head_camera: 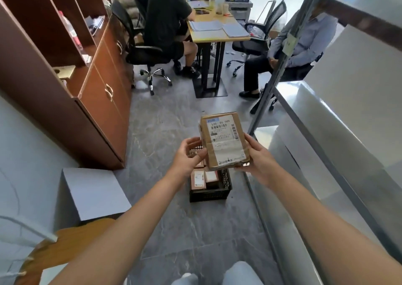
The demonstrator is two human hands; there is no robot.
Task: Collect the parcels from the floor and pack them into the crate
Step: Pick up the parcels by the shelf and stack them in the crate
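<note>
Right hand [256,160] grips a labelled cardboard parcel [224,141] by its lower right corner; left hand [191,156], fingers loosely open, hovers just beside its left edge, contact unclear. Directly below the hands, the black crate [206,195] already holds several small parcels [198,179]. The held parcel is not yet packed; no others are visible on the floor [174,230].

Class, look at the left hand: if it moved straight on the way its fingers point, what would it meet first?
Most likely the parcel held by the right hand: the left hand points its fingers at the parcel's left edge, close by. Depth is unclear; the crate lies lower.
</note>
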